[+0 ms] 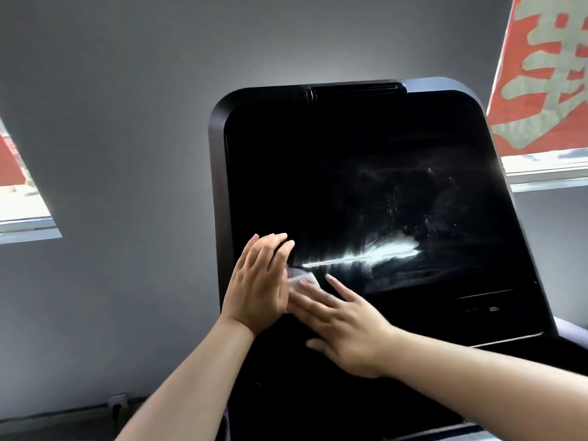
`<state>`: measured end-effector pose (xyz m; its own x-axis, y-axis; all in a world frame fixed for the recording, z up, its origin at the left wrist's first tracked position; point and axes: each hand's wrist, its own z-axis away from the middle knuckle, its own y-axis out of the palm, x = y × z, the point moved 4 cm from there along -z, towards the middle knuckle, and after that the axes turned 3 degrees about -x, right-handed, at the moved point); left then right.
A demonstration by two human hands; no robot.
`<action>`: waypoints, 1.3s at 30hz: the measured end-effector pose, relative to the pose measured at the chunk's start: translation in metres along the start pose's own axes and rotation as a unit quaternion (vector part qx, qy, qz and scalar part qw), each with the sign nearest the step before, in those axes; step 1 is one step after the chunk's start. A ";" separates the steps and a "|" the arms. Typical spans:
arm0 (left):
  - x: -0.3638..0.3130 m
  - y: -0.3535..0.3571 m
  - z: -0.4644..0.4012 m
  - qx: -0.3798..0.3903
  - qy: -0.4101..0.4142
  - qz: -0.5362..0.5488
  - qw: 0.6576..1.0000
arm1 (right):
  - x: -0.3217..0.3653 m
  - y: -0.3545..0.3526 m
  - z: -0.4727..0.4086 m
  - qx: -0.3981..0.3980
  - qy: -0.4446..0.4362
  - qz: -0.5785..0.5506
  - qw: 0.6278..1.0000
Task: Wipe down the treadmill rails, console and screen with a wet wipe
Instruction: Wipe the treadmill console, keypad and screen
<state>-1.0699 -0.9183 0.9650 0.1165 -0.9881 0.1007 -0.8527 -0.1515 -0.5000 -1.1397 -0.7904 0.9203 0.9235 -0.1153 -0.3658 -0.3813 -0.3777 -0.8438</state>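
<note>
The treadmill's big black screen [366,173] fills the middle of the view, tilted back, with wet streaks [375,253] shining across its lower half. A white wet wipe [300,278] lies on the glass near the lower left corner. My right hand [343,326] presses flat on the wipe with straight, spread fingers. My left hand [259,281] rests against the screen's left edge, fingers straight and together, just left of the wipe. Most of the wipe is hidden under my right hand.
The screen's dark frame [218,173] stands before a grey wall [111,122]. Windows with red banners sit at the far left [19,198] and upper right [541,74]. A wall socket [117,399] is low on the left. Small ports [483,309] sit below the glass.
</note>
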 end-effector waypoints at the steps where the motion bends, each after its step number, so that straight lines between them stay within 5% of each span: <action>1: 0.000 0.000 0.000 0.003 -0.001 0.002 1.000 | -0.010 0.000 0.007 0.004 -0.036 0.021 0.999; 3: 0.000 0.001 0.000 0.009 -0.002 0.004 1.000 | -0.041 -0.013 -0.002 -0.013 -0.023 0.064 0.998; 8: 0.002 0.001 0.001 0.017 -0.006 0.004 1.000 | -0.074 -0.025 -0.059 -0.039 0.210 -0.007 0.977; 13: 0.000 0.001 -0.003 0.023 0.033 -0.005 0.999 | -0.012 0.003 -0.014 -0.056 0.054 -0.003 0.997; 17: -0.032 0.017 0.018 0.111 0.106 -0.015 0.988 | -0.030 0.005 0.027 -0.060 -0.019 0.040 0.997; 22: -0.076 0.043 0.039 0.154 0.054 -0.095 0.982 | -0.065 0.006 0.050 -0.073 -0.078 0.057 0.993; 29: -0.103 0.047 0.032 0.203 -0.077 -0.122 0.969 | -0.092 -0.001 0.098 -0.149 -0.024 0.003 0.989; 34: -0.131 0.052 0.044 0.203 -0.051 -0.076 0.975 | -0.081 0.010 0.116 -0.169 -0.001 -0.023 0.985; 39: -0.127 0.056 0.040 0.302 -0.045 -0.121 0.944 | -0.087 0.018 0.124 -0.183 0.022 -0.036 0.982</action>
<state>-1.1119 -0.8026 0.8903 0.3366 -0.9165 0.2160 -0.3521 -0.3353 -0.8738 -1.2319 -0.6732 0.8875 0.9516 -0.1123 -0.2859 -0.2818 -0.6897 -0.6670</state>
